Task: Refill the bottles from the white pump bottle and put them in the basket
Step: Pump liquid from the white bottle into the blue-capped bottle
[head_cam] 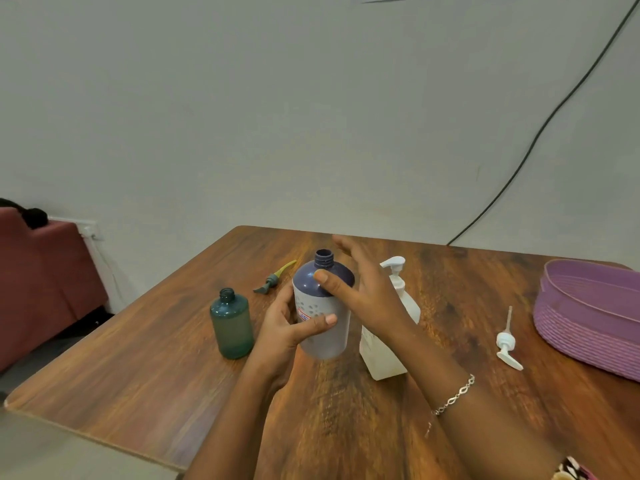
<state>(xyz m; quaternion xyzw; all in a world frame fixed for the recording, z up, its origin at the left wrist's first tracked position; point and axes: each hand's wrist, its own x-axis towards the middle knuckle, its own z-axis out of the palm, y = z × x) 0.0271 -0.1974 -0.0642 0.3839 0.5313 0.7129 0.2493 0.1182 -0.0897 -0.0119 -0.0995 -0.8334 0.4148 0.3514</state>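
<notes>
The left hand (280, 332) wraps the uncapped purple bottle (327, 342), neck up at mid-table, while the right hand (367, 296), fingers spread and only its thumb touching the bottle's shoulder, lies nearer the pump bottle (381, 362) just behind it.

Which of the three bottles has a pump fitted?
Only the white pump bottle. The teal bottle and the purple-topped bottle in the left hand have bare, open necks.

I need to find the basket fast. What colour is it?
Purple, with a ribbed woven look; the basket shows best in the head view, far right.
</notes>
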